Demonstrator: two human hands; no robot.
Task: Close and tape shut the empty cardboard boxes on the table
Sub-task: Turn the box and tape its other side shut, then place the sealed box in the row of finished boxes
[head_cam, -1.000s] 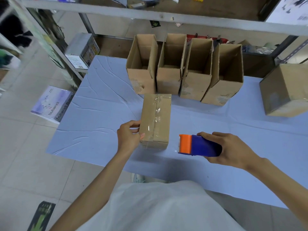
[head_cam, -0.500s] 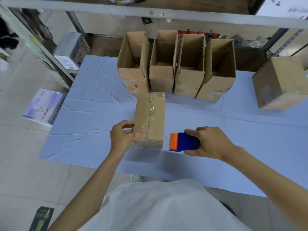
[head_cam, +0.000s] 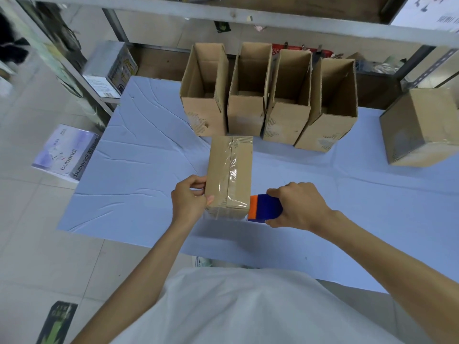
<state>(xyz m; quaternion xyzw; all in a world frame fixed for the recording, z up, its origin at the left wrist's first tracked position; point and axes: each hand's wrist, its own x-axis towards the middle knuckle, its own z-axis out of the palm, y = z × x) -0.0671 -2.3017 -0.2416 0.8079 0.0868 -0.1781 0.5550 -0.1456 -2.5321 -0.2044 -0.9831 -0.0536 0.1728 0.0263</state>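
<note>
A closed cardboard box (head_cam: 229, 175) lies on the blue table cloth (head_cam: 139, 170), with clear tape running down its top seam. My left hand (head_cam: 190, 198) grips its near left corner, thumb on the top edge. My right hand (head_cam: 298, 206) holds a blue and orange tape dispenser (head_cam: 263, 208), whose orange end sits against the box's near right corner. Behind stand several open empty boxes in a row (head_cam: 268, 95), flaps up.
Another closed cardboard box (head_cam: 422, 125) sits at the table's right edge. A metal shelf frame (head_cam: 223, 18) crosses above the far side. White product boxes (head_cam: 65, 153) lie on the tiled floor to the left.
My right hand has brought the tape dispenser leftward from the open cloth up to the taped box's near right corner. My left hand keeps its hold on the box.
</note>
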